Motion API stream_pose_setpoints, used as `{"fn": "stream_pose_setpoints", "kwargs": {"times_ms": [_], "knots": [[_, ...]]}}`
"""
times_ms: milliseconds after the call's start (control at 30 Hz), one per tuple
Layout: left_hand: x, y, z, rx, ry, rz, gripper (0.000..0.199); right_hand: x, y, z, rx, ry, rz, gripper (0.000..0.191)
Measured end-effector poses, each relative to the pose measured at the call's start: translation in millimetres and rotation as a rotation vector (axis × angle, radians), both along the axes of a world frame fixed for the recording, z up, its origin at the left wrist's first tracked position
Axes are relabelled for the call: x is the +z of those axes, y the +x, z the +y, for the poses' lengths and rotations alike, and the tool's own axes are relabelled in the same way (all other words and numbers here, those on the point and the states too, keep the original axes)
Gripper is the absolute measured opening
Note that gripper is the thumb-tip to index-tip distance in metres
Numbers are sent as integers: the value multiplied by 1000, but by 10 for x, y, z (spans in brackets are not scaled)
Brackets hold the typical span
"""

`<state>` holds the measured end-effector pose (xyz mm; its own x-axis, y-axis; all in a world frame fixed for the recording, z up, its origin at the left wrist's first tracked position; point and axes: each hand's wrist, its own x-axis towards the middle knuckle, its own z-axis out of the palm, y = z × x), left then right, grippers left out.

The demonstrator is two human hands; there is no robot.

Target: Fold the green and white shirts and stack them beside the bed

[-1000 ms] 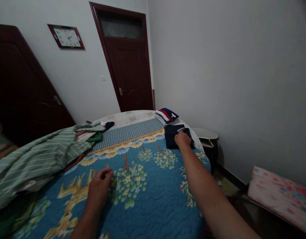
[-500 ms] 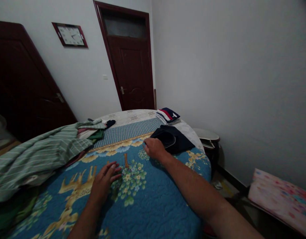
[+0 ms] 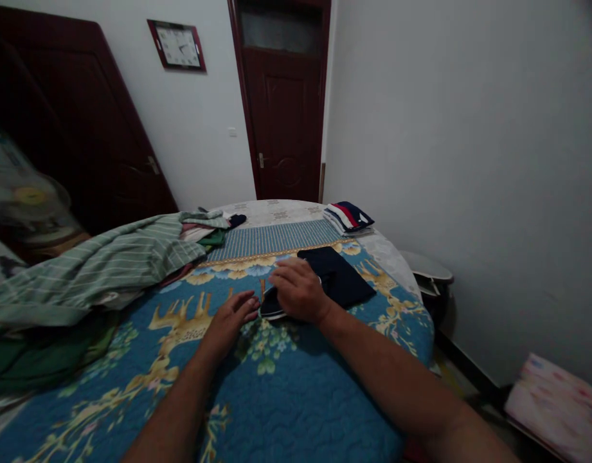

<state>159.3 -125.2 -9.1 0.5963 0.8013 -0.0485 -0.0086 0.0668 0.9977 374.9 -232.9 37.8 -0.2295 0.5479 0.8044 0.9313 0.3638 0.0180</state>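
A dark navy garment (image 3: pixel 341 273) lies folded on the blue patterned cloth (image 3: pixel 296 399), its near-left end with a pale edge reaching toward me. Over that end rests my right hand (image 3: pixel 298 288), fingers curled; whether they pinch the fabric is hidden. My left hand (image 3: pixel 234 315) is just left of the garment's tip, palm turned inward, fingers apart and holding nothing.
Left, a heap of clothes has a green striped garment (image 3: pixel 146 254) on top. A folded stack (image 3: pixel 348 217) sits at the table's far right. Beyond the right edge are a round stool (image 3: pixel 425 265) and a pink patterned box (image 3: pixel 556 405).
The garment's near end now lies further left and closer, flattened under my right hand. My left hand has moved nearer to it. The view has turned left.
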Motion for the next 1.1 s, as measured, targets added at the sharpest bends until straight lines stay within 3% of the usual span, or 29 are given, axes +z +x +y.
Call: {"fn": "stream_pose_setpoints", "kwargs": {"times_ms": [100, 200, 267, 367, 467, 567, 667, 867, 1000, 1100], "knots": [[6, 12, -20, 9, 9, 15, 70, 131, 382, -122, -386, -41, 273, 38], [15, 21, -20, 10, 6, 28, 69, 193, 731, -218, -779, -399, 450, 36], [31, 40, -5, 10, -27, 31, 69, 199, 846, -243, -866, -606, 462, 34], [89, 100, 18, -25, -146, 11, 66, 143, 743, -213, -718, -768, 432, 32], [169, 174, 3, -117, -218, -4, 62, 11, 377, -142, -465, -794, 431, 33], [202, 236, -35, -141, -99, 83, 67, -148, -20, -96, -200, -737, 361, 33], [152, 275, -40, -96, 80, 186, 65, -258, -232, -96, -69, -711, 220, 34], [-2, 315, 26, -34, 171, 179, 36, -274, -184, -108, -51, -689, 273, 43], [-41, 347, 2, 26, 148, 104, 36, -235, -110, -109, -292, -726, 301, 46], [-28, 348, -25, 103, 139, 93, 35, -190, 36, -91, -343, -790, 326, 38]]}}
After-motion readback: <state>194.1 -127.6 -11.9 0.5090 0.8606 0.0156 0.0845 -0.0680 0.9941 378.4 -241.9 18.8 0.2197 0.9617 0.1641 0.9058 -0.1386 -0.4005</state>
